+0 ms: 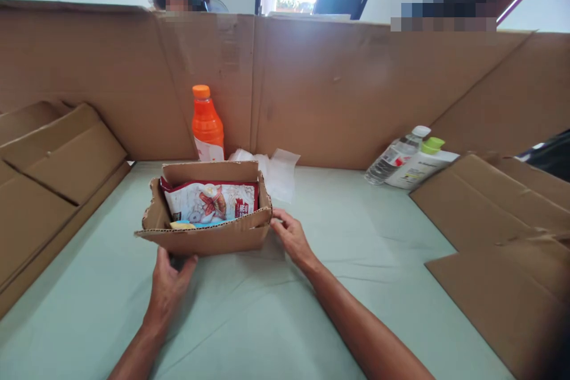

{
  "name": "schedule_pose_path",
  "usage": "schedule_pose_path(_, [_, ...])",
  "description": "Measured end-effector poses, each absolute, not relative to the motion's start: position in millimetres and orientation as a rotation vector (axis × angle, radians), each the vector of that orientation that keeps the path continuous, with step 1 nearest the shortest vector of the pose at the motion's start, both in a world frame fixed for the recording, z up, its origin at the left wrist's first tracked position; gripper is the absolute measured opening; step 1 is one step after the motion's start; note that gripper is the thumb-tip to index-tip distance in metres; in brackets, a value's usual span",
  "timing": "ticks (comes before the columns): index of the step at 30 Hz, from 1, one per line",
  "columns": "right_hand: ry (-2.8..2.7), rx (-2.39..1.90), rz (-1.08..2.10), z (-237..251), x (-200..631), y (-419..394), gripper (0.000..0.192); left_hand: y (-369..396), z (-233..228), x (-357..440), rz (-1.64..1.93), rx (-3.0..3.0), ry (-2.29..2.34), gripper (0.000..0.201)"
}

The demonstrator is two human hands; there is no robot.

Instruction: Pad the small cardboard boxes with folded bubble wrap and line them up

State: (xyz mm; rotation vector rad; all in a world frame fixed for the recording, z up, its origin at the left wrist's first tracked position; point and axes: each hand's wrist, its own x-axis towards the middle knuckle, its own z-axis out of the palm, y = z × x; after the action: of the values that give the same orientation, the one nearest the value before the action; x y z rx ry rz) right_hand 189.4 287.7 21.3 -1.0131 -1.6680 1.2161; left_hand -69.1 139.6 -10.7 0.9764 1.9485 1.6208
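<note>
left cardboard (48,154): folded pieces along the left edge of the frame.
left hand (167,288): lower left of centre, at the front of the open box (222,241); thumb spread from the fingers, tips partly hidden, so i cannot tell whether they grip.
open box: left of centre, upright on the pale green table (347,314); inside, a red-and-white packet (211,202) with something blue and yellow (183,225) in front.
orange bottle (208,124): upright behind the box, cap on.
thin white plastic (282,172): centre, behind the box.
right hand (291,240): centre, fingertips and thumb at the box's right end; cannot tell if they grip.
clear bottle (392,160): right of centre, tilted, beside a tilted white bottle (421,170) with a green cap.
right cardboard (503,237): right edge.
</note>
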Motion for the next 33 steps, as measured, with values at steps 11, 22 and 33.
schedule_pose_path(11, [-1.932, -1.175, 0.605, 62, 157, 405, 0.033, 133, -35, -78, 1.570, 0.853, 1.940, 0.059])
schedule_pose_path(22, [-1.356, -1.498, 1.238, 44, 306, 236, 0.058, 134, -13, -73, 1.585, 0.994, 1.985, 0.051])
schedule_pose_path(33, [-1.828, -1.520, 0.493, 42, 308, 221, 0.042, 133, 0, -71, 1.583, 1.080, 1.993, 0.054])
